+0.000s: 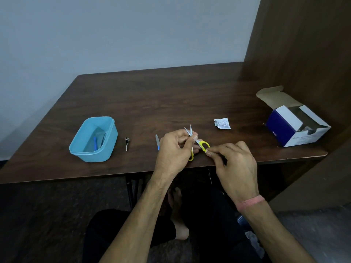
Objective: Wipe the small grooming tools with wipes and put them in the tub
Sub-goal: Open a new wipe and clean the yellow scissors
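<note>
Dark wooden table (171, 95) against pale wall. Left of centre: blue tub (94, 140), blue-handled tool inside, other contents unclear. Metal clip (126, 143) beside tub; nail file (157, 142) half hidden by left hand (173, 149). Centre: left hand pinches small scissors (197, 142) near pivot, blades apart; right hand (232, 162) fingertips pinched by yellow loop, wipe barely visible. Scissors light, stiff, sharp-tipped; best held by handles. Torn wrapper (222, 123), open box (296, 128) at right.
</note>
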